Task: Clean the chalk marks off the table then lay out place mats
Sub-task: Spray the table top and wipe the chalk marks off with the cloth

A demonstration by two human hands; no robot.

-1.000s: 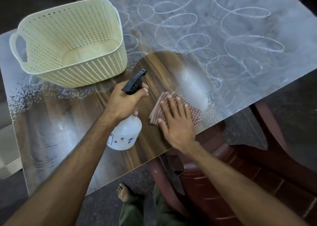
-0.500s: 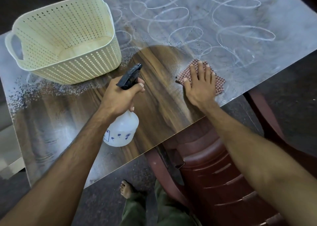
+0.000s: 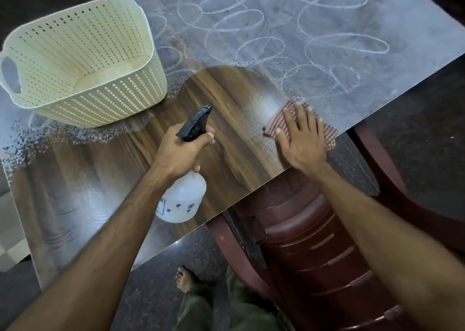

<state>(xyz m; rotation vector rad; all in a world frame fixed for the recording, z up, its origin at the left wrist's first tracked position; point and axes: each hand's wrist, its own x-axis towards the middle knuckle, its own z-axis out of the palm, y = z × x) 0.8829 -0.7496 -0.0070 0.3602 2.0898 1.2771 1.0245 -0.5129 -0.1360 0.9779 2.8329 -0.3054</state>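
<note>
Nearest us, below the counter's edge, we see a bare foot (image 3: 185,279) on the dark floor and a dark red plastic chair (image 3: 314,242) tucked under the near right side. Our left hand (image 3: 182,152) is curled tight round the neck of a white spray bottle (image 3: 182,202), whose black trigger head (image 3: 195,127) points away from us; the bottle's body hangs below the fist over the wiped wood. Just to the right, well apart from the bottle, our right hand (image 3: 300,142) lies flat with fingers straight and spread, pressing a red checked cloth (image 3: 329,135) onto the counter (image 3: 75,179) at its near right edge. The cloth lies directly under the palm and fingers, its edges showing left and right of the hand. It sits on the border between the dark, clean wood grain to the left and the pale chalky surface beyond. Farther off, looping chalk marks (image 3: 347,44) cover the far right part of the counter. At the far left stands a cream perforated basket (image 3: 83,61), with speckled droplets around its base.
</note>
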